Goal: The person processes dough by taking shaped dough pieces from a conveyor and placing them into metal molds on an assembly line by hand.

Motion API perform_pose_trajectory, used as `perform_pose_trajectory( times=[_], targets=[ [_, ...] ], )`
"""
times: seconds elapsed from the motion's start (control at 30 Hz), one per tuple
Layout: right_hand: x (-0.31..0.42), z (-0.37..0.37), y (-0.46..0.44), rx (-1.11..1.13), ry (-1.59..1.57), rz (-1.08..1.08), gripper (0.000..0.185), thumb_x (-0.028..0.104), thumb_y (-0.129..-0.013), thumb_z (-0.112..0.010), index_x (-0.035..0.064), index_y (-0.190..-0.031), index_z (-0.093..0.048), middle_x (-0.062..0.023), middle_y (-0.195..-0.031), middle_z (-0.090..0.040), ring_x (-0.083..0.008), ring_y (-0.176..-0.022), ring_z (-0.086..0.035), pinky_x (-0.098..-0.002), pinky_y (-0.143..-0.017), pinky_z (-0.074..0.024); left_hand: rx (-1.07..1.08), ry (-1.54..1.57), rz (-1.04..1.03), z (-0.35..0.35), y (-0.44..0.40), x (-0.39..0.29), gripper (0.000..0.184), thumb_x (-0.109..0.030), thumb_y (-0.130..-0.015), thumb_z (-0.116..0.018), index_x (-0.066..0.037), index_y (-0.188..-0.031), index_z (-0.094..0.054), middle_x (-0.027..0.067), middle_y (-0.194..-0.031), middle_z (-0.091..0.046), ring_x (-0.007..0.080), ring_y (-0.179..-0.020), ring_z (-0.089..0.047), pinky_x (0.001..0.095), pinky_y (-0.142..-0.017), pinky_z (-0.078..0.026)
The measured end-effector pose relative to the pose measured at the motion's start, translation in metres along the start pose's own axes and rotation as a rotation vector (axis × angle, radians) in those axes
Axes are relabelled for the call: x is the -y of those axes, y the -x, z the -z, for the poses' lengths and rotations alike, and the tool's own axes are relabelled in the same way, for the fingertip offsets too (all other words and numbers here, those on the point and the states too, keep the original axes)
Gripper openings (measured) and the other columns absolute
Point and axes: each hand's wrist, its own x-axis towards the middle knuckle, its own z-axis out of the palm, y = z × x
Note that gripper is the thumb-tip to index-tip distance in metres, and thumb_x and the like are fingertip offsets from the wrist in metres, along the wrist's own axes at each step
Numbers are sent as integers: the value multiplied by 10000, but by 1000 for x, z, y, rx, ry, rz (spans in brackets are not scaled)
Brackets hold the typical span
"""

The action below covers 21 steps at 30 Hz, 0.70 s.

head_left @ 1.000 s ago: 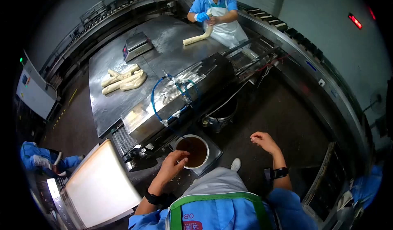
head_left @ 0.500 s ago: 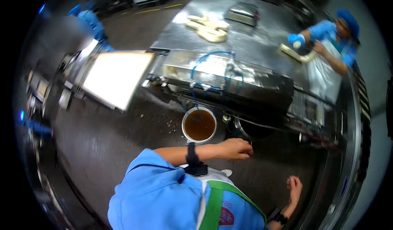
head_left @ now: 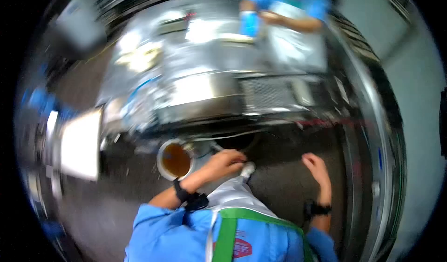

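My left hand (head_left: pixel 223 163) hovers over the floor just right of a white-rimmed bucket (head_left: pixel 175 159) of brown liquid, its fingers bent and blurred; whether they hold anything is hidden. Further right, my right hand (head_left: pixel 315 163) hangs in the air above the dark floor with its fingers curled together, and no object shows in it. Ahead stands a metal conveyor machine (head_left: pixel 195 92) with blue hoses at its left end. On its mesh belt (head_left: pixel 267 94) lies a pale, blurred piece (head_left: pixel 302 93).
Behind the machine, a steel table (head_left: pixel 186 52) bears pale dough pieces (head_left: pixel 139 57) and a scale (head_left: pixel 173 26). A co-worker (head_left: pixel 298 34) stands at its far right side by a pale roll. A white board (head_left: pixel 81 145) is at the left, a curved rail (head_left: pixel 372 103) at the right.
The view has swung and shifted along the machine, bringing its mesh belt and the pale piece into clearer sight. My left hand now appears right of the bucket instead of over its edge.
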Motion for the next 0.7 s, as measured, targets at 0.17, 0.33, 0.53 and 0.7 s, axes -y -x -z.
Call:
perform_pose_trajectory(
  times=[0.17, 0.33, 0.53, 0.7],
  targets=[
    [-9, 42, -30, -44, 53, 44, 210, 197, -786, -532, 17, -891, -554, -88, -822, -578, -169, -756, -550, -283, -670, -429, 53, 188, 41, 12, -99, -22, 221, -109, -797, -512, -1, -990, -522, 96, -917, -524, 185, -842, -520, 275, -711, -421],
    [-64, 130, -48, -243, 6, -24, 204, 201, -791, -519, 14, -867, -544, -93, -807, -578, -173, -746, -551, -293, -652, -428, 205, 104, -147, -6, -232, -69, 228, -97, -756, -557, -28, -973, -544, 111, -880, -546, 211, -791, -541, 287, -684, -431],
    [-113, 187, -52, -271, -73, -143, 200, 202, -795, -518, 16, -861, -549, -74, -787, -586, -155, -733, -550, -289, -646, -428, 298, 49, -174, -29, -309, -97, 213, -91, -760, -541, 5, -951, -542, 130, -862, -548, 223, -756, -536, 289, -674, -421],
    [-166, 262, -81, -292, -51, -116, 207, 208, -793, -525, 14, -857, -553, -70, -774, -587, -147, -723, -548, -280, -648, -426, 261, 39, -164, -66, -357, -130, 219, -82, -759, -547, 8, -958, -535, 136, -864, -548, 212, -796, -556, 282, -702, -434]
  ],
)
